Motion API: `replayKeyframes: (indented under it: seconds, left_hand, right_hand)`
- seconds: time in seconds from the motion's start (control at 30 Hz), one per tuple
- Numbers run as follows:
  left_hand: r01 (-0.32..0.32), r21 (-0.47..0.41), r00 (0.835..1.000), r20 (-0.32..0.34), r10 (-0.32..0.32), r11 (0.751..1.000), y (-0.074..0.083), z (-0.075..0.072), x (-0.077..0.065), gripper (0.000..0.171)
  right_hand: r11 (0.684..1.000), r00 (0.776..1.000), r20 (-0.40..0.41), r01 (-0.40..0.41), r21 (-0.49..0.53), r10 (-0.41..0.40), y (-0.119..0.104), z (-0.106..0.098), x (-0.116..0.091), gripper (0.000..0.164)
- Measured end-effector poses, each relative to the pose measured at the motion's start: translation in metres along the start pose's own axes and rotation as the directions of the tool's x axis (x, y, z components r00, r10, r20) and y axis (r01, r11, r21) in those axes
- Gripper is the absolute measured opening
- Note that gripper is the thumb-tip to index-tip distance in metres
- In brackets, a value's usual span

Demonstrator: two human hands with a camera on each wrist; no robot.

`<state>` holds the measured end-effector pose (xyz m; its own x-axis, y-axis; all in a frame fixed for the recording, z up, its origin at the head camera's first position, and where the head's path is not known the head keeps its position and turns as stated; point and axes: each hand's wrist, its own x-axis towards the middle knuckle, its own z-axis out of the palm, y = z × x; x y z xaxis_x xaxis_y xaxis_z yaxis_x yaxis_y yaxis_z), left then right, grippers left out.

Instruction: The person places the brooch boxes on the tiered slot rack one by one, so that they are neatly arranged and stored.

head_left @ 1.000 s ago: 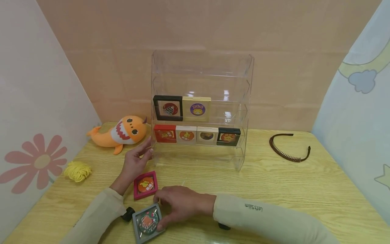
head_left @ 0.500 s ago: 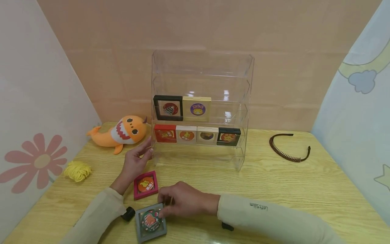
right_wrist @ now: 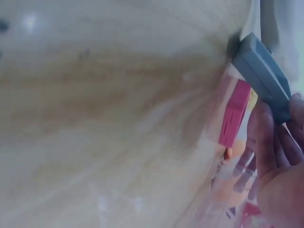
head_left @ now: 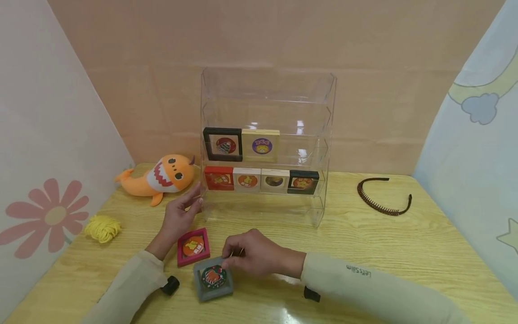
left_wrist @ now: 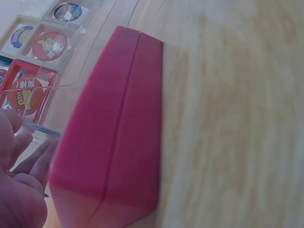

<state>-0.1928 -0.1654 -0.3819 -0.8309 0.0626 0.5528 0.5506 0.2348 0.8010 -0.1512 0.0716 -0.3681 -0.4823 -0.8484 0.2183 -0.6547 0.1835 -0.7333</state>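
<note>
My right hand (head_left: 256, 254) pinches the upper right corner of a grey square frame (head_left: 216, 294) with a green round badge inside. In the right wrist view the grey frame (right_wrist: 263, 73) sits tilted between thumb and fingers, its near edge raised off the table. My left hand (head_left: 180, 216) holds the lower left side of a clear acrylic display rack (head_left: 263, 209), thumb and fingers at its edge. Between the hands, a magenta frame (head_left: 206, 245) with an orange thumbs-up badge lies on the table; its side fills much of the left wrist view.
Upright in the rack stand a black frame (head_left: 206, 153) and a cream frame (head_left: 260, 133), with red, white, cream and black frames on the tier below. An orange shark plush (head_left: 137, 185) and yellow yarn (head_left: 103, 228) lie left, a brown headband (head_left: 374, 204) right.
My right hand has moved the grey frame up and to the right, toward the rack, and tilted it. My left hand stays at the rack's side.
</note>
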Motion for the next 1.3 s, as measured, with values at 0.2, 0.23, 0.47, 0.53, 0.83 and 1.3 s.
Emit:
replayKeyframes:
  seconds: [0.2,0.23,0.47,0.53,0.83,1.3]
  left_hand:
    - [0.005,-0.018,1.000,-0.006,-0.005,1.000,0.000,0.000,-0.001,0.041]
    - [0.003,-0.019,1.000,-0.006,-0.003,1.000,0.000,0.000,-0.001,0.041]
    - [-0.005,-0.023,1.000,-0.001,0.005,1.000,0.000,0.000,-0.001,0.041]
    - [-0.003,-0.023,1.000,0.002,0.003,1.000,0.000,0.000,-0.001,0.041]
    - [0.011,-0.008,1.000,0.008,-0.011,1.000,0.002,-0.001,-0.001,0.042]
    - [-0.030,-0.028,1.000,-0.009,0.030,0.999,-0.001,0.001,0.001,0.041]
  right_hand:
    - [0.999,0.996,-0.084,-0.019,-0.032,0.016,0.003,-0.012,0.001,0.005]
    - [0.999,0.995,-0.094,-0.021,-0.040,0.017,0.003,-0.014,0.001,0.005]
    - [0.995,0.987,-0.163,-0.009,-0.098,-0.007,0.007,-0.035,0.005,0.006]
    - [0.993,0.981,-0.195,-0.014,-0.119,-0.010,0.008,-0.042,0.007,0.006]
    - [0.974,0.932,-0.362,-0.050,-0.219,-0.034,0.011,-0.067,0.017,0.006]
    - [0.944,0.859,-0.507,-0.113,-0.310,-0.064,0.022,-0.071,0.032,0.004]
